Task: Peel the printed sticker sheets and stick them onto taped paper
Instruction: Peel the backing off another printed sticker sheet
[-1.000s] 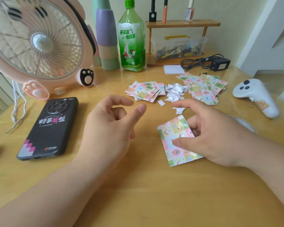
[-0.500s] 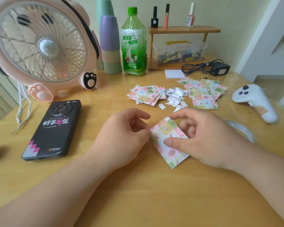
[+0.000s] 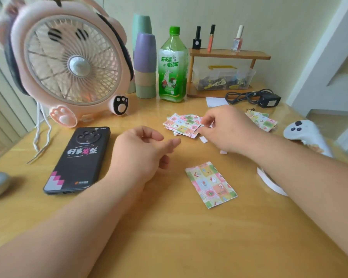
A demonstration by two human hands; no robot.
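Left hand (image 3: pixel 147 150): yours, just right of the phone (image 3: pixel 78 159); fingers loosely curled and apart, holding nothing
Right hand (image 3: pixel 228 130): your thumb and forefinger meet beside the stack of sheets (image 3: pixel 182 125); whether they grip anything, you cannot tell
Sticker sheet (image 3: pixel 211 184): flat on the table (image 3: pixel 169 237), between your forearms; untouched

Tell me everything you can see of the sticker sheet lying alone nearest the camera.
The lone sticker sheet is a small paper rectangle printed with a patchwork of pastel squares, pink, green, yellow and orange, each holding a cartoon picture. It lies flat, printed side up, askew on the wooden table. No hand touches it: the left hand is to its left, the right hand farther off by the stack of sticker sheets.
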